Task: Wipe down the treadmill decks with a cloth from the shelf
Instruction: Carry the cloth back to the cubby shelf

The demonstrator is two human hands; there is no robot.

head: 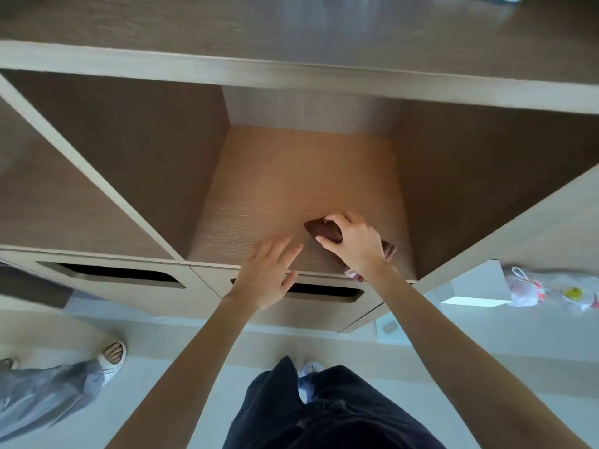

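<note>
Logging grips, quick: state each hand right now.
Left hand: open, holding nothing.
Right hand: gripping the cloth on the shelf.

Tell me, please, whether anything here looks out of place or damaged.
Nothing on the shelf stands out: the brown cloth lies near its front edge in the grip of the right hand, the left hand open beside it. A crumpled plastic bag lies to the right.
</note>
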